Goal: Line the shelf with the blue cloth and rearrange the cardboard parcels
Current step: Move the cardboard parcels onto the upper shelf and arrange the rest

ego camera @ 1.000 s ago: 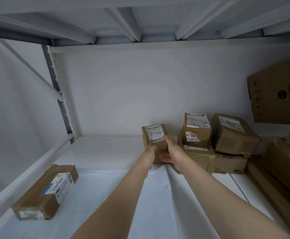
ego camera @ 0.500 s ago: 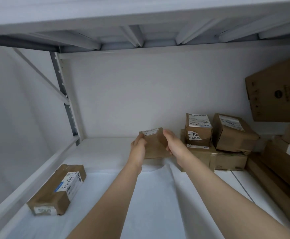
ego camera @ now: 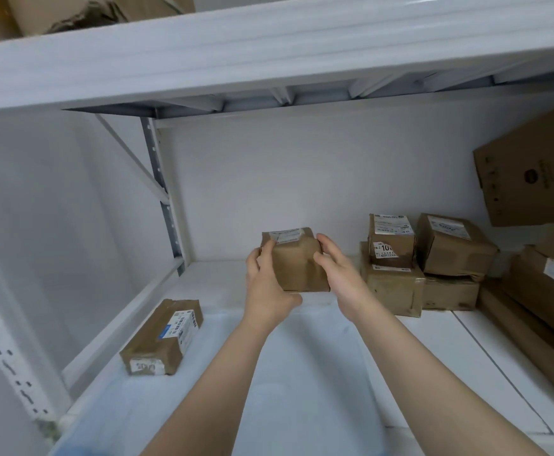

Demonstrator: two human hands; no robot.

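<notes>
Gripping a small parcel [ego camera: 297, 268] from both sides, the left hand [ego camera: 265, 291] and the right hand [ego camera: 339, 278] curl their fingers round its edges and hold it over the back of the shelf [ego camera: 450, 350], its white label facing up at the far end. A pale blue cloth [ego camera: 269, 390] lies under the forearms, covering the shelf's left and middle. A flat parcel [ego camera: 162, 337] rests on the cloth by the left rail. Stacked parcels [ego camera: 397, 258] stand just right of the right hand, with a big carton [ego camera: 532, 172] leaning behind them.
</notes>
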